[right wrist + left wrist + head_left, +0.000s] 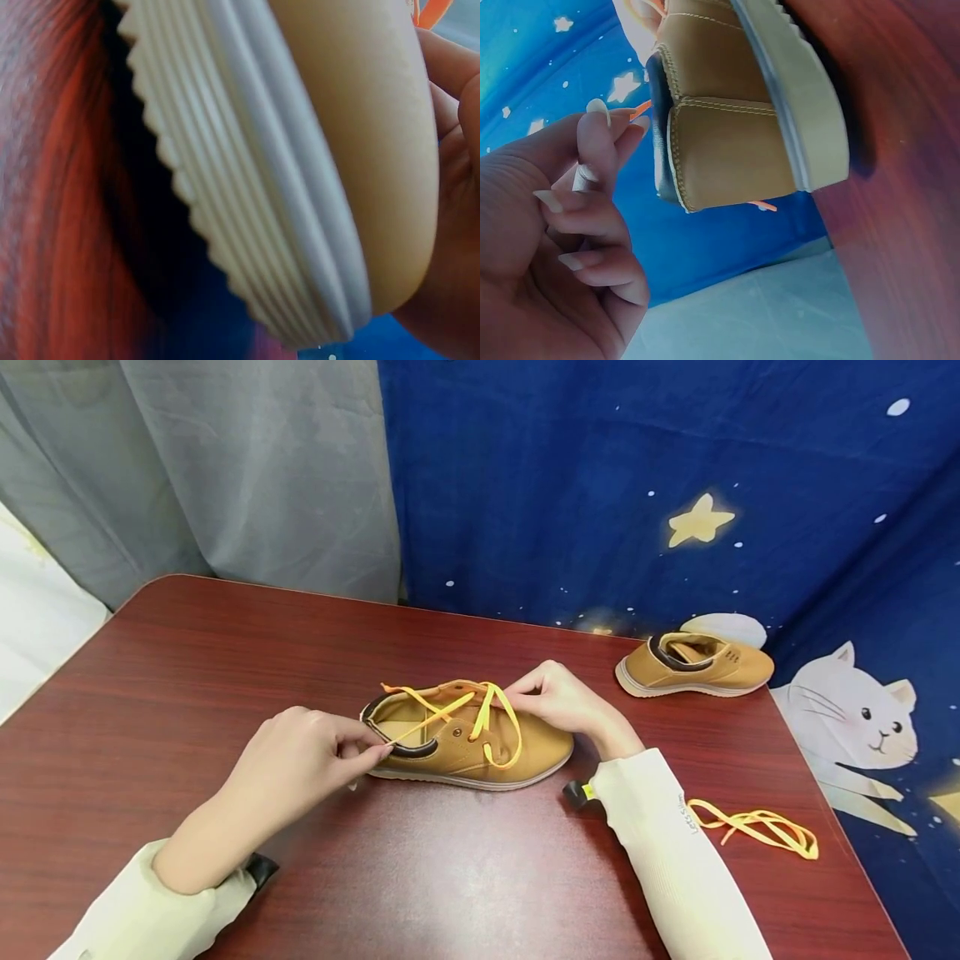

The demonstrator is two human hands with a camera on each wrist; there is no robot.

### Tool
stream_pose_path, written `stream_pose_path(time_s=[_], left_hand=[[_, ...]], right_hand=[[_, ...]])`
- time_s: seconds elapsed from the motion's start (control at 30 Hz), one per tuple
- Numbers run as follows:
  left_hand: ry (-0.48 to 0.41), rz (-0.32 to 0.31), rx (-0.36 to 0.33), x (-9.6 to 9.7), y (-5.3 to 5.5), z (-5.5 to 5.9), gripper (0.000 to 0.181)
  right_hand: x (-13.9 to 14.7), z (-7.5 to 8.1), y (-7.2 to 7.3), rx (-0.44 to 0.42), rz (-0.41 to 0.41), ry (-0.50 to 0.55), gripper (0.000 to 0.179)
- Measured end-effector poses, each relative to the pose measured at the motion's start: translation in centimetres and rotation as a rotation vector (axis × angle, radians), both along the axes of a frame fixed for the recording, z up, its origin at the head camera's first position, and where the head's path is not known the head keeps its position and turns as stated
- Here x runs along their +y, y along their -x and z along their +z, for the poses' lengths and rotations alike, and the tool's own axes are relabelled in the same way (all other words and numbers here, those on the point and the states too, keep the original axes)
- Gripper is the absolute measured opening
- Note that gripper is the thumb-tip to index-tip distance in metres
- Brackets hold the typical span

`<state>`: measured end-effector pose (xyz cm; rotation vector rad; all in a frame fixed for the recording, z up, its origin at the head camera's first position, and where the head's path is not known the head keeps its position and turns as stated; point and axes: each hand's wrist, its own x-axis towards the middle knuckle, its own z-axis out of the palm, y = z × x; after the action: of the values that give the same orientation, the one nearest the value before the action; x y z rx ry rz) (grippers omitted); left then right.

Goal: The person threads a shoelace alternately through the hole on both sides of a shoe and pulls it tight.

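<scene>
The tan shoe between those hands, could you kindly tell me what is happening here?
A person's left hand pinches the flat yellow-orange lace partly threaded through the tan low-cut shoe. The right hand is at the shoe's far side; whether it grips anything is unclear. At right, an unlaced second tan shoe and a loose yellow-orange lace lie on the reddish-brown table.

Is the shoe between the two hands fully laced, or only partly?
Only partly: on this tan shoe, the yellow lace forms a loose loop, and one near-side eyelet looks empty.
</scene>
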<state>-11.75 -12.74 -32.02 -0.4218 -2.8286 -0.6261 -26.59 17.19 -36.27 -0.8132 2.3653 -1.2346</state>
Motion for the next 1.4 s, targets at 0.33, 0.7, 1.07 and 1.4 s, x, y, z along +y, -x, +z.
stream_pose_path(time_s=[0.33, 0.7, 1.07, 1.4], left_hand=[[0.006, 0.02, -0.042, -1.1, -1.1, -0.8, 0.023], [0.001, 0.021, -0.035, -1.4, -1.1, -1.5, 0.017], [0.011, 0.019, -0.056, -2.2, -1.6, -1.9, 0.013], [0.033, 0.013, -0.108, -3.2, -2.6, -2.8, 0.02]], right_hand=[[0.2, 0.2, 0.2, -0.031, 0.022, -0.021, 0.011], [0.7, 0.3, 0.4, -0.076, 0.081, 0.012, 0.018], [0.6, 1.0, 0.5, 0.014, 0.103, 0.014, 0.015], [0.6, 1.4, 0.3, 0.141, 0.114, -0.029, 0.017]])
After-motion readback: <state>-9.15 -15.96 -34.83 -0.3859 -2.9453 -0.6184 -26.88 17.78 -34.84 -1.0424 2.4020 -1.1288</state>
